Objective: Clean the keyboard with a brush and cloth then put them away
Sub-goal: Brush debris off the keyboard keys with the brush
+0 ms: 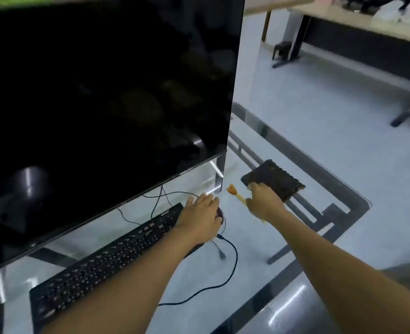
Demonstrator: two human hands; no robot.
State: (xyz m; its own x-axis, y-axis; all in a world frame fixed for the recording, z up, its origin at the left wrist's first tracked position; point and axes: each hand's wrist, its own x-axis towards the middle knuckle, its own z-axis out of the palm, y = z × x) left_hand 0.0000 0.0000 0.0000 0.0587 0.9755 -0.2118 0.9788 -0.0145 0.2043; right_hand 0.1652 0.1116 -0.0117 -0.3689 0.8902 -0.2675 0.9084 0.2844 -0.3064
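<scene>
Black keyboard (107, 256) lying slantwise on the glass desk (254, 239) beneath the dark monitor (102, 97). Left hand (200, 216) flat, fingers straight, resting on the keyboard's far end. Right hand (264, 201) holding the pale brush (235, 192) in a curled grip and touching the dark cloth (274, 180) just beyond.

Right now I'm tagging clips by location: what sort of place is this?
Probably an office: a large dark monitor and black keyboard on a glass desk, with another desk across the tiled floor.

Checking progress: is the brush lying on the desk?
No, the right hand grips the brush and touches the cloth.
</scene>
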